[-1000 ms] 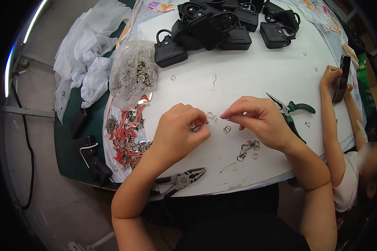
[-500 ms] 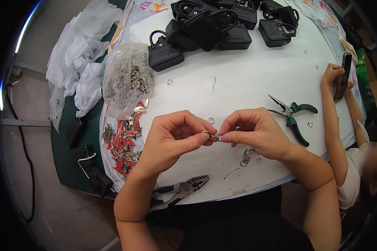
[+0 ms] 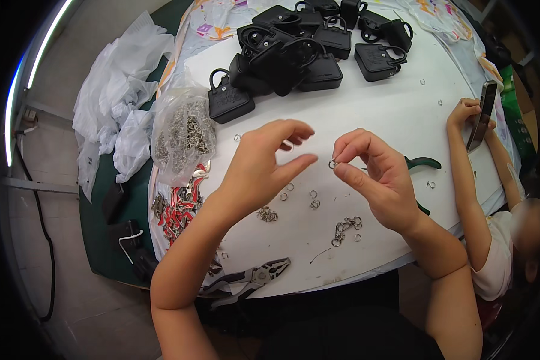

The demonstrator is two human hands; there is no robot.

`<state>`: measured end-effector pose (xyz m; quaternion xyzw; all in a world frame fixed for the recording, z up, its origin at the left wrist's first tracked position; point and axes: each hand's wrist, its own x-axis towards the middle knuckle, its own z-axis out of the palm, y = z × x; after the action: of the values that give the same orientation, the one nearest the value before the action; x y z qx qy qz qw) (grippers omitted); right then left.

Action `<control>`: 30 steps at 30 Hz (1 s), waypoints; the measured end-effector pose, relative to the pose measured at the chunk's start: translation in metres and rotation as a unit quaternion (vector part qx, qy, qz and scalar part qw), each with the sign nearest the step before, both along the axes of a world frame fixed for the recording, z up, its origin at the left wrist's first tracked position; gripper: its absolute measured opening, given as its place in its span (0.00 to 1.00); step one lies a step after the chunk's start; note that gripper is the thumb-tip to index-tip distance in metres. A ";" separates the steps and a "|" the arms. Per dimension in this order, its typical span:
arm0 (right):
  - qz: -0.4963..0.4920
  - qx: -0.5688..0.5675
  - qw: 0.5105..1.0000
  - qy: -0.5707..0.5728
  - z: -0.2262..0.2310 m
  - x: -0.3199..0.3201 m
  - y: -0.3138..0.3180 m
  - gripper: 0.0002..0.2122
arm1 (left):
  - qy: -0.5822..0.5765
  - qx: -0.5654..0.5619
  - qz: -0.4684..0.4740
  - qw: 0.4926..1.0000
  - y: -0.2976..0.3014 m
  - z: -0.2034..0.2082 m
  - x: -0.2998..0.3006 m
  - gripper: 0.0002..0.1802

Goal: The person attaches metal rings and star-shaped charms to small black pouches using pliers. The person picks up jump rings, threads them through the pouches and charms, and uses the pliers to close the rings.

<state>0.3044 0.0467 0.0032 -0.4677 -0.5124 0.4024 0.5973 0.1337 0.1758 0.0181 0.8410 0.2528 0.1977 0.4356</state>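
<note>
Thumb and fingertips of my right hand [image 3: 375, 180] pinch a small metal ring [image 3: 332, 164] above the table. My left hand [image 3: 259, 165] hovers to its left, fingers curved and parted from the thumb, with nothing visible in it. Below the hands lie several loose rings [image 3: 314, 204], a small heap of metal pieces [image 3: 267, 214] and a cluster of metal clasps [image 3: 342, 232]. Grey-handled pliers [image 3: 261, 275] rest at the near table edge. Green-handled pliers [image 3: 423, 162] lie behind my right hand, which hides much of them.
Black mini handbags [image 3: 282, 63] are piled at the far side. On the left are a clear bag of metal hardware [image 3: 183, 135], red-and-silver metal pieces [image 3: 177, 210] and white plastic wrapping [image 3: 108, 96]. At right, another person's hands hold a phone [image 3: 482, 117].
My hands, together on a small clasp and ring before, have moved apart. The left hand has let go and spread its fingers; the right has lifted slightly and keeps a ring.
</note>
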 end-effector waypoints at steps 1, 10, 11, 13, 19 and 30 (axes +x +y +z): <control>-0.022 0.024 0.999 0.005 0.002 0.004 0.001 0.04 | -0.006 0.083 0.009 0.996 0.008 -0.006 0.022 0.17; -0.109 0.075 0.978 0.163 0.009 0.018 0.001 0.04 | 0.262 0.307 0.253 0.879 0.053 -0.030 0.153 0.33; -0.110 0.076 0.975 0.178 0.012 0.017 0.000 0.04 | 0.259 0.273 0.240 0.895 0.059 -0.026 0.148 0.33; -0.102 0.058 0.966 0.231 0.013 0.023 -0.001 0.04 | 0.138 0.165 0.175 0.961 0.052 -0.017 0.129 0.35; 0.003 -0.026 0.964 0.265 0.028 0.018 -0.011 0.05 | -0.179 -0.194 0.027 0.964 -0.021 0.015 0.020 0.43; 0.225 -0.107 0.957 0.148 0.029 -0.013 -0.028 0.03 | -0.416 -0.575 0.152 0.688 -0.116 0.008 -0.074 0.34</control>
<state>0.2913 0.0185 0.0320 -0.3365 -0.4638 0.6442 0.5067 0.0599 0.0597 0.0261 0.2071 0.2349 0.4064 0.8584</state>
